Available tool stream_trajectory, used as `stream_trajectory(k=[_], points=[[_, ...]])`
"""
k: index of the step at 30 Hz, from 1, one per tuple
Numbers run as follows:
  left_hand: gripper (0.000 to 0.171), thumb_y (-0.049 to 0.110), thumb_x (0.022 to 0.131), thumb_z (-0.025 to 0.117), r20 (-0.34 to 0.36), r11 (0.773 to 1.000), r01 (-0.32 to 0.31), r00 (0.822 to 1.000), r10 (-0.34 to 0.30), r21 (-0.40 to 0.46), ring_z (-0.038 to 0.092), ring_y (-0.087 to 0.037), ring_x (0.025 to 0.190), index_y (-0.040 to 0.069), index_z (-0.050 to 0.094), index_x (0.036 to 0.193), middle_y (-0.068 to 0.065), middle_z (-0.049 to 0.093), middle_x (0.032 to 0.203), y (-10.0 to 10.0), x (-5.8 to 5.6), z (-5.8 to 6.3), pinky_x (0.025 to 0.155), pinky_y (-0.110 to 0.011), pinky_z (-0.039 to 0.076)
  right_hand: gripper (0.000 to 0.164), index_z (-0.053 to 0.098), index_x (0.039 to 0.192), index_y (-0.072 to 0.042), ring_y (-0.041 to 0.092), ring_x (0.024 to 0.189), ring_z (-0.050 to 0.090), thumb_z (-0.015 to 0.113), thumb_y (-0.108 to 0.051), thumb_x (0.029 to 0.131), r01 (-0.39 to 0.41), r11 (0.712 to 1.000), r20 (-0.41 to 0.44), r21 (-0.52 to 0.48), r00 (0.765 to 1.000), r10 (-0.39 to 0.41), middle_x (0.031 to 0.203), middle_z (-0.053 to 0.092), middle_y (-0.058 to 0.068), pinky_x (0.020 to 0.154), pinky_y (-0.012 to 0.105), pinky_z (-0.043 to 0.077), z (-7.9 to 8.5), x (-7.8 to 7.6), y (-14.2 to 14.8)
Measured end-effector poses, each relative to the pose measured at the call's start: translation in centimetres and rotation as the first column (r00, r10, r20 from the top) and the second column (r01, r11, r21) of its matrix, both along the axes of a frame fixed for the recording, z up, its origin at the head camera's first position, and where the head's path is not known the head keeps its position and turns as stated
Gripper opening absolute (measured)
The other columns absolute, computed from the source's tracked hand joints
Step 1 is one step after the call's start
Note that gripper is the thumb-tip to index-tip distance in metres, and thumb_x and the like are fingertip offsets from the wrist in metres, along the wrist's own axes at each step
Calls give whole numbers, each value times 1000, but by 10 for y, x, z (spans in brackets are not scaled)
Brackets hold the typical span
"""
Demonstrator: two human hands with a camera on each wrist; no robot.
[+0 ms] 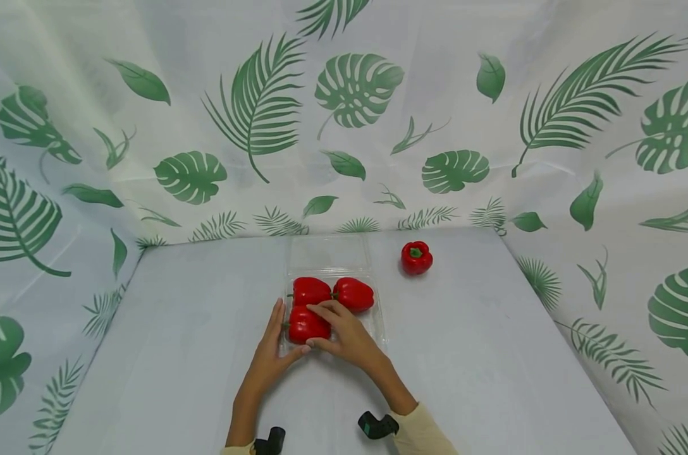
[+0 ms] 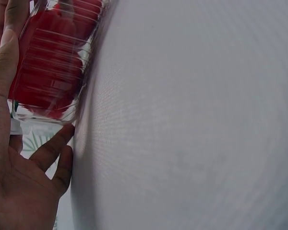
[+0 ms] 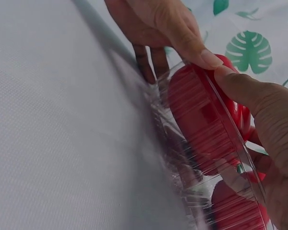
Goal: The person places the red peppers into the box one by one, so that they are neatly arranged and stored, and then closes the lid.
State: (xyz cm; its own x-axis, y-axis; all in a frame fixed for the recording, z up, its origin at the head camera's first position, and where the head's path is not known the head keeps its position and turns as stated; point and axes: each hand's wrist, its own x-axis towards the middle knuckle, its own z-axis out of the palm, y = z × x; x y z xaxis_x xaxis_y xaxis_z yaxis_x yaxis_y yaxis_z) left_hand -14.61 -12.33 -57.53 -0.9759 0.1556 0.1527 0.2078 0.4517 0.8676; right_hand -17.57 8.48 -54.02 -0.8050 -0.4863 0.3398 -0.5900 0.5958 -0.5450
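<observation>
The near left red pepper (image 1: pixel 308 326) lies on its side, stem to the left, in the clear plastic box (image 1: pixel 380 325), and my right hand (image 1: pixel 351 336) grips it, fingers curled over its right side and thumb at its near side. My left hand (image 1: pixel 269 360) is spread open round the box's near left corner, fingers along the left wall and thumb at the near rim. The box also holds the far left pepper (image 1: pixel 312 291) and the far right pepper (image 1: pixel 353 294); its lid (image 1: pixel 329 254) lies open on the far side, and a fourth pepper (image 1: pixel 417 258) sits beyond the box's right side on the table (image 1: pixel 492 354).
</observation>
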Motion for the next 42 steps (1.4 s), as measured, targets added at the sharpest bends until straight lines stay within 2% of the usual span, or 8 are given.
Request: stream_trajectory(k=[4,15,29,32,36,42], points=[[100,39,82,77,0,1000,1,1000,-1,1,18,-36,150,14,17,158,-3,13,165,0,0,0,113,-57,27,65,55,139,-20,19,120,56,78,-39,81,-1,1000,-22,0,1000,1,128,59,4,99,37,53,1,1,1],[100,40,82,76,26,1000,2,1000,-2,6,16,-34,151,16,15,158,-2,11,166,0,0,-1,115,-55,24,63,57,138,-18,23,121,56,79,-36,81,-8,1000,-6,23,1000,8,129,59,8,97,41,54,2,2,4],[99,40,82,76,12,1000,-6,1000,6,-4,18,-34,151,15,16,158,-2,12,166,0,-1,-3,114,-55,26,65,55,138,-18,20,120,56,78,-37,81,-8,1000,88,-28,996,10,128,56,5,98,38,54,2,0,3],[100,40,82,76,14,1000,-9,1000,9,-3,18,-34,151,15,17,158,-2,13,166,1,-1,-3,114,-54,27,61,57,137,-18,21,118,56,77,-37,83,20,999,59,-40,998,-17,127,56,6,97,39,54,1,1,2],[100,41,82,77,14,1000,-11,1000,11,-4,18,-34,151,16,17,158,-2,13,165,1,-1,-3,114,-54,27,57,57,138,-23,20,116,57,74,-38,85,57,998,0,-9,998,-57,126,57,6,96,39,55,-1,2,-2],[99,38,81,77,-1,1000,-9,1000,9,-10,19,-35,150,15,19,157,-4,14,165,0,-2,-2,114,-54,27,53,59,136,-29,20,117,54,74,-38,86,65,997,-75,36,995,-63,127,58,6,94,38,56,-2,2,-4]])
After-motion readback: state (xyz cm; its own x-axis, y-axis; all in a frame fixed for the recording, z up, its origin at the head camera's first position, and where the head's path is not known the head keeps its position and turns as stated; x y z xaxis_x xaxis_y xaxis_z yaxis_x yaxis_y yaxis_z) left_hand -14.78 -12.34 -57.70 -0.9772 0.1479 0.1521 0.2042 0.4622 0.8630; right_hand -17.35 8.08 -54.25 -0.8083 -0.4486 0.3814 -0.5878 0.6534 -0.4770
